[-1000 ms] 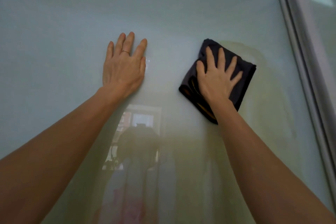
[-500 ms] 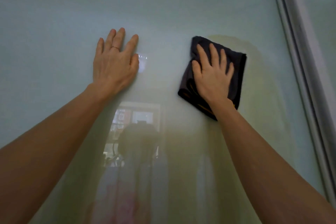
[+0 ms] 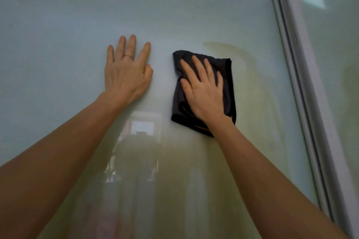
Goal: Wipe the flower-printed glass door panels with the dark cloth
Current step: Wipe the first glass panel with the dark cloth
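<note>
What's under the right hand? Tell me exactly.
The dark cloth lies under the right hand, pressed flat against the glass door. Its edges show around the hand. The glass behind the cloth is covered, so its state cannot be seen.

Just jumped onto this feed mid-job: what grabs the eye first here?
The dark cloth stands out first, pressed flat against the pale glass panel by the right hand, just right of centre. To its left, apart from the cloth, the left hand lies flat on the bare glass, a thin ring on one finger. A metal frame strip runs down the right side.
</note>
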Demonstrator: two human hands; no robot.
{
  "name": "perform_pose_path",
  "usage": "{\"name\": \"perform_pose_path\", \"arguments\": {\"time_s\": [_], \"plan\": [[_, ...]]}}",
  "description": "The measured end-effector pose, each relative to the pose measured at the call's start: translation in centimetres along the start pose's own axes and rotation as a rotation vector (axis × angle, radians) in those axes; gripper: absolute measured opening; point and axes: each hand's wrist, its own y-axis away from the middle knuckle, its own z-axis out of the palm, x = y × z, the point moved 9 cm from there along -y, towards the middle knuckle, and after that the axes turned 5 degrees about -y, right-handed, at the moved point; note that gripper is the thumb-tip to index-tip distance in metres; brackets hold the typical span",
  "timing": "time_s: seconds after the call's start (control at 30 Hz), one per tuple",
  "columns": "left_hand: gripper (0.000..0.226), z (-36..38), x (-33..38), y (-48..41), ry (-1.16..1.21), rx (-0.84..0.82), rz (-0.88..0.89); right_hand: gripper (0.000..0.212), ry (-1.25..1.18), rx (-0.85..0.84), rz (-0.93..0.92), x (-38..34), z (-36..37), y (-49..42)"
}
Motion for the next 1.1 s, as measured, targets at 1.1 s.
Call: {"name": "perform_pose_path", "arguments": {"time_s": [1.1], "plan": [[0.054,2.0,7.9,-2.3,-0.012,0.018,0.111,0.050,-0.051,0.015,0.145,3.6,-1.3,-5.5]]}}
